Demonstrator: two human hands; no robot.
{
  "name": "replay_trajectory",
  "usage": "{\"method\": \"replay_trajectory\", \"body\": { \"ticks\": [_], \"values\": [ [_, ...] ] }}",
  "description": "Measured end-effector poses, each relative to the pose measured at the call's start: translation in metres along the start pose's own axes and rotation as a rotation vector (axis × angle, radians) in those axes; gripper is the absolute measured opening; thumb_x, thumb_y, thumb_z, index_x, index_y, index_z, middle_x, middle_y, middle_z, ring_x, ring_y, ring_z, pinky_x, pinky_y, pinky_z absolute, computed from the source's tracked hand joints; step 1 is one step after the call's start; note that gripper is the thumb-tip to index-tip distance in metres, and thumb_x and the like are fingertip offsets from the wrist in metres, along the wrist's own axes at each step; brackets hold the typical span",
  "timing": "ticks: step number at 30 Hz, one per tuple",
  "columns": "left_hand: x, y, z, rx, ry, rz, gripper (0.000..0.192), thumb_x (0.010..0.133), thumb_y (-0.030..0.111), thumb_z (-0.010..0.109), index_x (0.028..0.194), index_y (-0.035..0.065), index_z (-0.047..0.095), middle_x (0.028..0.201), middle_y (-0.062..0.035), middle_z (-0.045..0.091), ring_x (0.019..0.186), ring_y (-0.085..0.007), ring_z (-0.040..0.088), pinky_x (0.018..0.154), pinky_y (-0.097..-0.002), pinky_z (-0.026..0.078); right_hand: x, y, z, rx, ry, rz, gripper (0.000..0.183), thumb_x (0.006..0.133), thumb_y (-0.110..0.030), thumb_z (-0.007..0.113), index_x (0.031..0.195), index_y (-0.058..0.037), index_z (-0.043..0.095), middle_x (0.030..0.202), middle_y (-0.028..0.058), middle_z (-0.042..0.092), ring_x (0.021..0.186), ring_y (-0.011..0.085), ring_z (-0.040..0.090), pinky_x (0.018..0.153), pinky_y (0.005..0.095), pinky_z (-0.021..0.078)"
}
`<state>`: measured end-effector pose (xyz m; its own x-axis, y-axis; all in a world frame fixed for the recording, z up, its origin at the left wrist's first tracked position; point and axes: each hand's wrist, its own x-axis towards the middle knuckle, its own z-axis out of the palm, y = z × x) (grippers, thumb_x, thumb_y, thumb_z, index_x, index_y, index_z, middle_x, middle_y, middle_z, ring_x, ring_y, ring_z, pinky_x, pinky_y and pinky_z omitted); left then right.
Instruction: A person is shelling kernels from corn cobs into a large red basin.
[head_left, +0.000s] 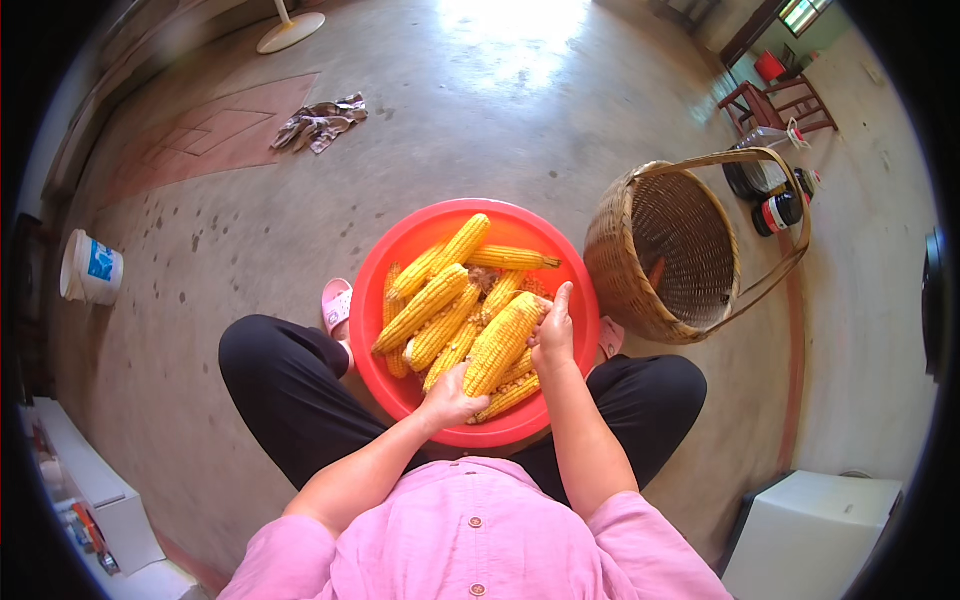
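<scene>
An ear of yellow corn (501, 343) is held over a red plastic basin (379, 385) between my knees. My left hand (452, 401) grips its lower end, nearest my body. At the far end, my right hand (553, 330) holds the ear with its fingers against the side and its thumb pointing up. Several more husked ears of corn (421, 309) lie piled in the basin, one ear (514, 257) crosswise at the back. Loose kernels (534, 286) and a brownish tuft of corn silk (484, 279) show between them. Undersides of the lower ears are hidden.
A woven basket (611, 247) with an arched handle stands right of the basin. Dark bottles (776, 214) are beside it, near a wooden chair (757, 105). A crumpled cloth (320, 124) lies on the concrete floor (285, 232). A white bucket (91, 268) is at left.
</scene>
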<state>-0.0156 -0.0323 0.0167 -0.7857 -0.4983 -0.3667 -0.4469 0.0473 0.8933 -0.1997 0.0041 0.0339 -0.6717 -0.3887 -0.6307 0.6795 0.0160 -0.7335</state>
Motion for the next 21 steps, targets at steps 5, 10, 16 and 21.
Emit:
{"method": "replay_trajectory", "body": {
  "ticks": [5, 10, 16, 21],
  "values": [
    [-0.015, 0.009, 0.007, 0.328, 0.085, 0.063, 0.057, 0.063, 0.033, 0.070, 0.103, -0.0010, 0.047, 0.090, -0.0217, 0.058, 0.088, -0.0323, 0.057, 0.076, -0.0385, 0.045, -0.010, 0.007, 0.010, 0.005, 0.034, -0.091, 0.063, 0.083, -0.062, 0.033, 0.067, -0.0028, 0.048, 0.058, 0.0124, 0.055, 0.049, 0.0216, 0.056, 0.052, 0.0331, 0.0489],
    [-0.013, 0.020, 0.012, 0.418, 0.223, 0.067, 0.065, 0.062, 0.035, 0.071, 0.109, -0.0010, 0.045, 0.090, -0.0209, 0.059, 0.085, -0.0342, 0.058, 0.074, -0.0388, 0.047, -0.018, 0.001, 0.021, 0.100, 0.089, -0.021, 0.061, 0.086, -0.060, 0.029, 0.065, -0.0055, 0.048, 0.054, 0.0077, 0.051, 0.049, 0.0177, 0.053, 0.050, 0.0299, 0.0469],
    [-0.022, 0.025, 0.008, 0.164, 0.135, 0.127, 0.053, 0.067, 0.028, 0.066, 0.108, -0.0004, 0.047, 0.087, -0.0184, 0.060, 0.080, -0.0301, 0.060, 0.069, -0.0388, 0.048, -0.031, -0.008, 0.026, -0.211, -0.151, -0.282, 0.066, 0.089, -0.057, 0.023, 0.062, -0.0024, 0.049, 0.055, 0.0087, 0.052, 0.048, 0.0175, 0.053, 0.050, 0.0268, 0.0441],
    [-0.029, 0.040, -0.010, -0.521, -0.294, -0.072, 0.042, 0.069, 0.010, 0.064, 0.106, 0.0014, 0.047, 0.076, -0.0043, 0.056, 0.063, -0.0125, 0.055, 0.058, -0.0274, 0.047, -0.022, -0.005, 0.007, -0.536, -0.241, -0.659, 0.066, 0.091, -0.053, 0.019, 0.061, -0.0033, 0.050, 0.054, 0.0027, 0.050, 0.050, 0.0110, 0.048, 0.051, 0.0238, 0.0384]
  ]
}}
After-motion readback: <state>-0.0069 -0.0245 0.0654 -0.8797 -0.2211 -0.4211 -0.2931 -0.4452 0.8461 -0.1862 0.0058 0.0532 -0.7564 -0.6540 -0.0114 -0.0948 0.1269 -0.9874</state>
